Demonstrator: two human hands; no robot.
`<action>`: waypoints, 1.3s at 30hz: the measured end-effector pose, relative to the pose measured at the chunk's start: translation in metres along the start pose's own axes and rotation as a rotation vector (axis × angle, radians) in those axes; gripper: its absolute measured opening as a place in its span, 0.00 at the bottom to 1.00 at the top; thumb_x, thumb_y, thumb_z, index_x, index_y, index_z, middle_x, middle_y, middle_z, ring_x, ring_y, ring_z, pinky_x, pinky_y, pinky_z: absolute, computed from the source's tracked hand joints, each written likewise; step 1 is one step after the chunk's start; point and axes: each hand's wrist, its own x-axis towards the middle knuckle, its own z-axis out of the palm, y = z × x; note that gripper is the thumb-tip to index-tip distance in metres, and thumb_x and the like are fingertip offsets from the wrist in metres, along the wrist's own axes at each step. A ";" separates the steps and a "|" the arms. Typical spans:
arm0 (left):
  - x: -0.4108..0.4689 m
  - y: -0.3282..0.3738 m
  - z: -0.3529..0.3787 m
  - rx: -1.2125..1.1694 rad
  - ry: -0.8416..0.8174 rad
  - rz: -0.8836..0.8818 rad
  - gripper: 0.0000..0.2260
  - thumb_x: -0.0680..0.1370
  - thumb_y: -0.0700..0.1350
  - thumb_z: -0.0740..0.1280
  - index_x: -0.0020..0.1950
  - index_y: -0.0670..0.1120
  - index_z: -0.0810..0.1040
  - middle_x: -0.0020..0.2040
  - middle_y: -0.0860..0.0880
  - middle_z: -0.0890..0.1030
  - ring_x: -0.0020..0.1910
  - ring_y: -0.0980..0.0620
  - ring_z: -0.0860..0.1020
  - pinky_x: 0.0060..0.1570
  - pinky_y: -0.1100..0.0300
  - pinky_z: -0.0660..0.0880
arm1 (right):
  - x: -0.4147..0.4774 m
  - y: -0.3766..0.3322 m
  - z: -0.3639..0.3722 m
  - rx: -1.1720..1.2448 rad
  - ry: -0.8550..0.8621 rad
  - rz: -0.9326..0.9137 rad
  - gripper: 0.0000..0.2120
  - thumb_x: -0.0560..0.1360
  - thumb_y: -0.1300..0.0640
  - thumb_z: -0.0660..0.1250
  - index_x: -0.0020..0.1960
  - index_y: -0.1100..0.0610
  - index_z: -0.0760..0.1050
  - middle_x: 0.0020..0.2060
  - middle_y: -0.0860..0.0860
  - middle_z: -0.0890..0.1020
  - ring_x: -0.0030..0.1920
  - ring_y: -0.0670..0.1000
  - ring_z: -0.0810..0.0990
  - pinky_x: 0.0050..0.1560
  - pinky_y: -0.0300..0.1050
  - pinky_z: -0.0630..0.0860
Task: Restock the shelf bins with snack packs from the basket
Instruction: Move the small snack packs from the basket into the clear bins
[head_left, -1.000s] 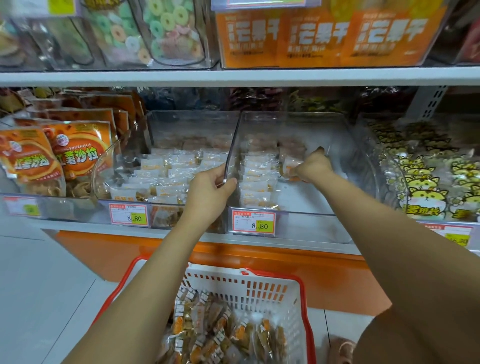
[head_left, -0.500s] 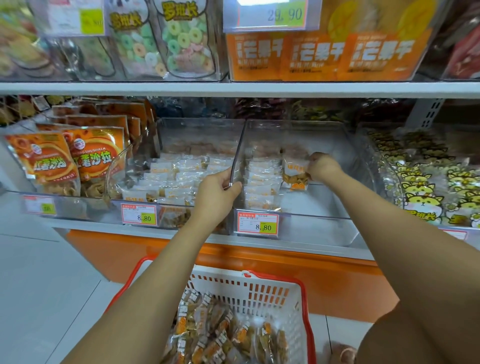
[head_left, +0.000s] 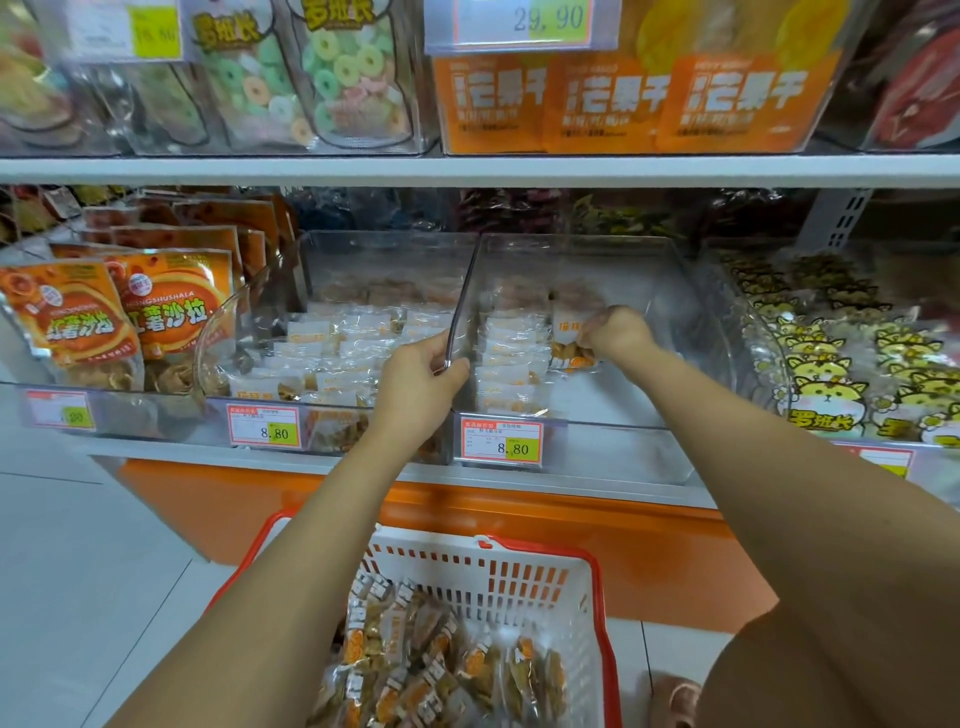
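White shelf (head_left: 519, 171) w/ clear bins (head_left: 649, 460), orange base (head_left: 519, 519), tile floor (head_left: 78, 571).

Head-worn wide view, forward and down, near shelf bins (head_left: 670, 291)

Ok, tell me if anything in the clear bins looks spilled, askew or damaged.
Nothing spilled or torn. The right bin is bare on its right half; packs fill only one neat column on its left, and the right hand pinches a snack pack beside it.
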 end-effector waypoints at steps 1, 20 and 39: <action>0.000 0.000 0.000 0.000 -0.002 -0.002 0.09 0.80 0.41 0.63 0.56 0.48 0.80 0.46 0.51 0.83 0.42 0.58 0.78 0.33 0.74 0.70 | -0.002 0.001 -0.002 0.024 -0.018 0.003 0.06 0.77 0.62 0.61 0.41 0.57 0.72 0.45 0.56 0.74 0.45 0.53 0.72 0.45 0.41 0.68; -0.091 -0.029 -0.015 0.144 0.126 0.258 0.12 0.80 0.48 0.64 0.39 0.45 0.78 0.35 0.51 0.80 0.36 0.57 0.77 0.37 0.62 0.71 | -0.173 -0.010 -0.015 -0.269 0.041 -0.851 0.18 0.78 0.50 0.63 0.32 0.54 0.65 0.27 0.48 0.70 0.30 0.49 0.68 0.32 0.46 0.61; -0.207 -0.248 0.050 0.558 -0.572 -0.452 0.11 0.80 0.47 0.62 0.58 0.43 0.73 0.41 0.47 0.80 0.39 0.50 0.78 0.36 0.59 0.74 | -0.193 0.148 0.129 -0.306 -0.462 0.179 0.15 0.78 0.66 0.58 0.33 0.58 0.68 0.31 0.51 0.73 0.29 0.47 0.69 0.30 0.36 0.68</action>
